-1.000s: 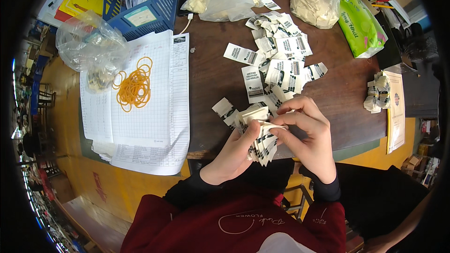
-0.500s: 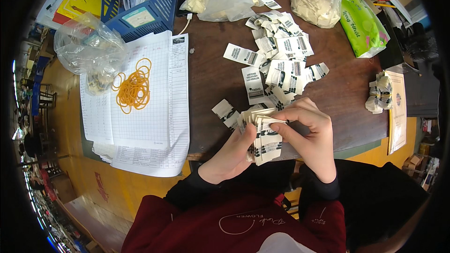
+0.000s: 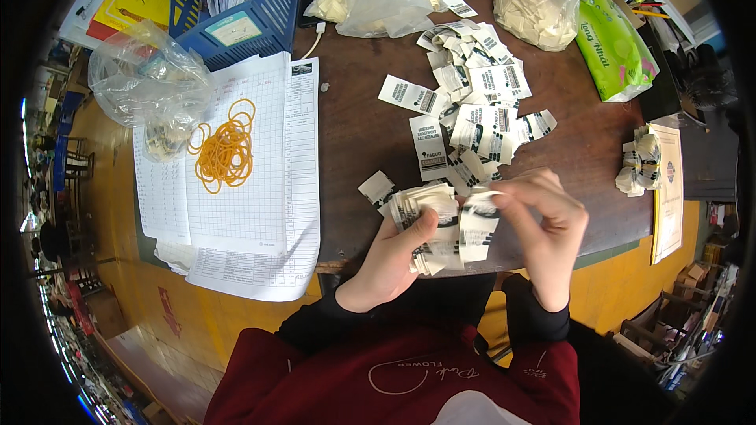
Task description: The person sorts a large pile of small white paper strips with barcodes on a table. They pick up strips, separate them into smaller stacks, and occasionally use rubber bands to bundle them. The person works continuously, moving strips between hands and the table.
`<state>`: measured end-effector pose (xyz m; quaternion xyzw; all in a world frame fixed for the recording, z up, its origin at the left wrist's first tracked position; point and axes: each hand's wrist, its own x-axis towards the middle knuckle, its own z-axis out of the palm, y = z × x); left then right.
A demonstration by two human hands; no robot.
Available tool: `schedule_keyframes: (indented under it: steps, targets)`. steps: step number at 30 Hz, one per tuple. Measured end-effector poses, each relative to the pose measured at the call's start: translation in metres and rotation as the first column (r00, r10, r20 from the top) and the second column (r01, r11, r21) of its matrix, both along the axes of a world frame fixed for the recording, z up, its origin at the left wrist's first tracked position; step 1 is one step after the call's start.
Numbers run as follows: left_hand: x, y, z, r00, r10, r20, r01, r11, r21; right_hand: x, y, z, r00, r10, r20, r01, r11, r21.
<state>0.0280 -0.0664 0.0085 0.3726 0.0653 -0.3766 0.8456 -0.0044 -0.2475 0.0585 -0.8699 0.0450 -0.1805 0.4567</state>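
Observation:
My left hand [image 3: 391,258] is closed round a thick stack of white fabric labels [image 3: 429,203] with black print, its thumb lying across the front. Between the thumb and fingers of my right hand [image 3: 543,224] a single label [image 3: 479,228] is pinched at its top end, just right of the stack. The label hangs down and looks slightly blurred. Beyond both hands spreads a loose pile of similar labels [image 3: 482,127] on the brown table. One loose label [image 3: 378,187] lies partly behind the stack, next to my left hand.
Yellow rubber bands [image 3: 224,153] lie on gridded paper sheets [image 3: 268,212] at left, beside a clear plastic bag [image 3: 150,83]. A blue basket [image 3: 272,20], bags of labels [image 3: 535,16] and a green tissue pack [image 3: 614,51] stand far back. A bundle [image 3: 639,161] sits at right.
My right hand has moved right, drawing one label away from the stack. My left hand keeps hold of the stack, almost in place.

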Motion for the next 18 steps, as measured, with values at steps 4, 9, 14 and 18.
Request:
schedule_keyframes:
  steps: [4, 9, 14, 18]
  targets:
    - [0.014, 0.006, -0.003, 0.987, -0.053, 0.149, 0.068, 0.993, -0.100, -0.009, -0.013, 0.014, 0.987, -0.160, 0.026, 0.130, 0.879, 0.459]
    - [0.012, 0.002, -0.012, 0.990, -0.083, 0.112, 0.106, 0.969, -0.223, -0.017, -0.012, 0.013, 0.997, 0.082, 0.006, -0.066, 0.748, 0.661]
    - [-0.010, -0.013, -0.018, 0.981, -0.190, -0.040, 0.162, 0.914, -0.371, -0.007, 0.007, -0.010, 0.993, 0.041, -0.112, -0.031, 0.995, 0.090]
    - [0.001, -0.017, -0.013, 0.974, -0.228, 0.012, 0.213, 0.888, -0.408, 0.008, 0.008, -0.019, 0.991, 0.102, -0.087, -0.092, 0.990, 0.108]
